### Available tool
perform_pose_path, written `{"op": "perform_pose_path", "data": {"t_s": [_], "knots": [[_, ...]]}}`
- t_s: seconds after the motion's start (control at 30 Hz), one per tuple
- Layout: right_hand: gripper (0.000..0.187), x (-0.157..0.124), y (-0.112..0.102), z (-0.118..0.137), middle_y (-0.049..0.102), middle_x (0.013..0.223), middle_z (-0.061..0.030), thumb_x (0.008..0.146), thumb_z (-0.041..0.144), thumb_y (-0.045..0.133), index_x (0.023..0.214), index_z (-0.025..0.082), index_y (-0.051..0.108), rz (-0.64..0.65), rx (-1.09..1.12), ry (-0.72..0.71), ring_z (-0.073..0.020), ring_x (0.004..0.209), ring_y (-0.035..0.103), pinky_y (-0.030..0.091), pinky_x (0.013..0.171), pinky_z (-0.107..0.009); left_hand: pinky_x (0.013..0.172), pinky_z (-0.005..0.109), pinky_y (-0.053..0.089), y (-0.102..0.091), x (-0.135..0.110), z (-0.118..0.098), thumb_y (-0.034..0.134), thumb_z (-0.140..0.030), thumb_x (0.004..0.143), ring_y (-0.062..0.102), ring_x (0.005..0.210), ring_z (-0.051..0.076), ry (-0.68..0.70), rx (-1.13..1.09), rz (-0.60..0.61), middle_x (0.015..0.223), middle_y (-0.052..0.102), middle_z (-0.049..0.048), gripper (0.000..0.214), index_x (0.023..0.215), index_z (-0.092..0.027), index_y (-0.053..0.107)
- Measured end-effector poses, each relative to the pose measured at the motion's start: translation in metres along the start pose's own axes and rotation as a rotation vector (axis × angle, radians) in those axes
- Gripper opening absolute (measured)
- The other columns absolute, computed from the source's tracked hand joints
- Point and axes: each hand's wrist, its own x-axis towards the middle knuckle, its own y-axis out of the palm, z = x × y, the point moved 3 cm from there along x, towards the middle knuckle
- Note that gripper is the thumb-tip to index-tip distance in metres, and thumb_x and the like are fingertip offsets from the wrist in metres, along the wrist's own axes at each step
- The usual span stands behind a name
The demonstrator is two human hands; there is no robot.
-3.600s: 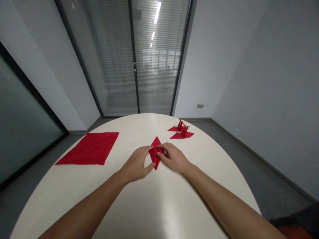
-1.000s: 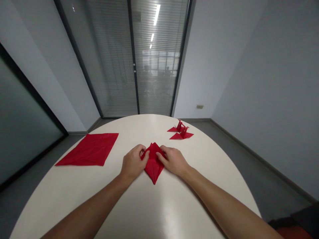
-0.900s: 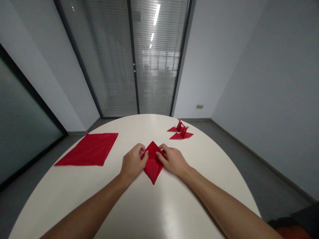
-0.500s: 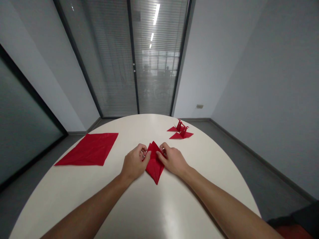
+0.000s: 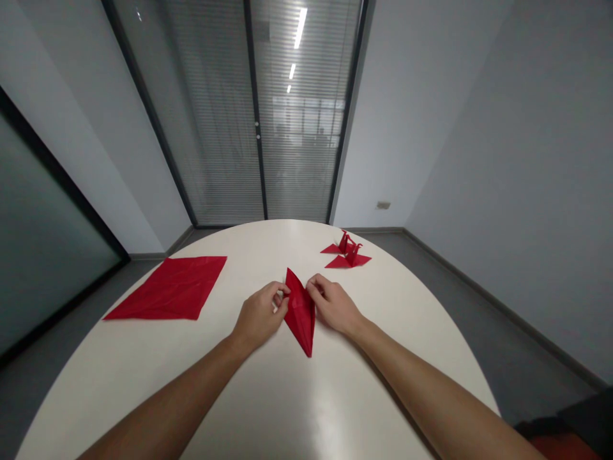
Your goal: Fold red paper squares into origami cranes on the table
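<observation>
A piece of folded red paper (image 5: pixel 301 311), narrow and diamond-shaped, is between my two hands over the middle of the table. My right hand (image 5: pixel 334 305) pinches its right edge near the upper part. At the left edge, the bent fingers of my left hand (image 5: pixel 262 311) touch the paper, thumb and index close together. One long point of the paper aims toward me and another points away. The undersides of the folds are hidden.
Two folded red paper cranes (image 5: pixel 352 257) stand at the far right of the round white table (image 5: pixel 258 409). A flat red paper sheet (image 5: pixel 175 287) lies at the left. Beyond the table is a glass partition with blinds (image 5: pixel 220 160).
The folded paper has turned and looks narrower, its near tip shifted slightly right. My left thumb has come off its front face, and my right fingers have closed at its right edge.
</observation>
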Motion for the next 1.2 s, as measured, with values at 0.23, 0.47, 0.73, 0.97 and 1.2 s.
{"op": "perform_pose_path", "data": {"t_s": [0.23,0.47,0.73,0.97,1.2], "knots": [[0.013,0.002,0.003,-0.007,0.072,0.086,-0.002,0.096,0.025,0.05,0.102,0.02,0.06,0.041,0.097,-0.03,-0.0161,0.075,0.064,0.045,0.07,-0.027,0.086,0.033,0.05,0.002,-0.001,0.001,0.058,-0.017,0.088,0.067,0.095,0.02,0.081,0.074,0.007,0.1,0.072,0.0014,0.015,0.1,-0.024,0.064],[0.013,0.001,0.004,-0.009,0.069,0.085,-0.0001,0.093,0.019,0.054,0.105,0.021,0.057,0.039,0.048,-0.09,-0.0153,0.071,0.059,0.043,0.067,-0.027,0.09,0.036,0.052,0.005,-0.002,-0.001,0.059,-0.018,0.089,0.067,0.102,0.022,0.095,0.074,0.088,0.107,0.073,0.0027,0.018,0.105,-0.024,0.064],[0.018,0.001,0.003,-0.007,0.067,0.107,-0.0096,0.087,0.015,0.061,0.102,0.018,0.069,0.033,-0.209,-0.283,-0.0235,0.105,0.058,0.046,0.095,-0.038,0.111,0.05,0.039,0.009,-0.002,-0.004,0.063,-0.017,0.087,0.064,0.11,0.025,0.26,0.126,0.142,0.115,0.072,0.0059,0.019,0.105,-0.023,0.066],[0.044,0.0,0.005,-0.01,0.064,0.131,-0.0131,0.088,0.03,0.065,0.13,0.018,0.062,0.142,-0.296,-0.329,-0.0303,0.128,0.05,0.039,0.11,-0.05,0.096,0.044,0.049,0.007,-0.003,-0.006,0.061,-0.019,0.092,0.066,0.103,0.025,0.322,0.18,0.131,0.107,0.075,0.005,0.013,0.098,-0.024,0.071],[0.048,-0.002,0.004,-0.013,0.062,0.136,-0.0148,0.095,0.033,0.057,0.139,0.015,0.055,0.122,-0.312,-0.315,-0.031,0.135,0.046,0.036,0.115,-0.052,0.105,0.049,0.044,0.008,-0.006,-0.007,0.059,-0.018,0.092,0.064,0.114,0.027,0.348,0.219,0.153,0.124,0.071,0.008,0.027,0.115,-0.023,0.072]]}}
